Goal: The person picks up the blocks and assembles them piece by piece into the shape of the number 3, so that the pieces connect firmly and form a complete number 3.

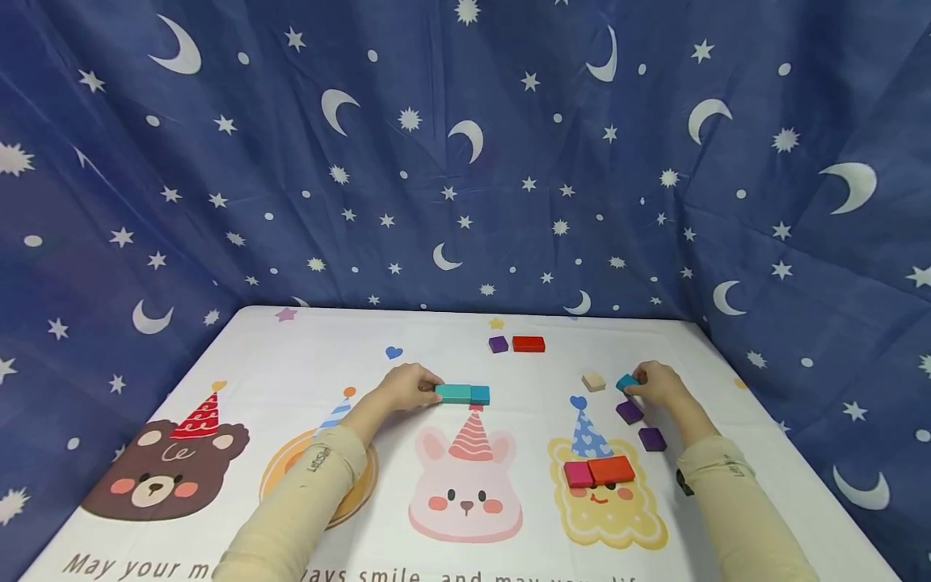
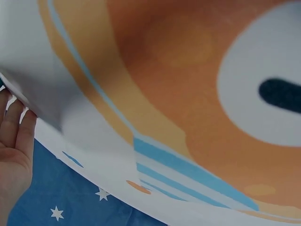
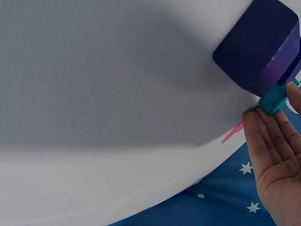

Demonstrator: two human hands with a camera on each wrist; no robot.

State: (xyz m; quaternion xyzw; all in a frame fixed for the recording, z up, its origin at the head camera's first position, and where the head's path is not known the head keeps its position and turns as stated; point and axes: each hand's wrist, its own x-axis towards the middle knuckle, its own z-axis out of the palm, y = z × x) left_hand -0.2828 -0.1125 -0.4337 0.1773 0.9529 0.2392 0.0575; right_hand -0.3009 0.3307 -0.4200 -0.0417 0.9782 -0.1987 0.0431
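Note:
In the head view my left hand is at the left end of a long teal block, thumb and forefinger gripping that end. A blue block sits against the teal block's right end. My right hand pinches another small blue block between thumb and fingers. In the right wrist view this blue block shows between the thumb and fingertips, behind a purple block. The left wrist view catches only part of the left hand at its edge; the teal block is out of sight there.
Near my right hand lie a beige block and two purple blocks, one nearer than the other. A purple block and a red block lie farther back. A magenta block touches an orange-red block.

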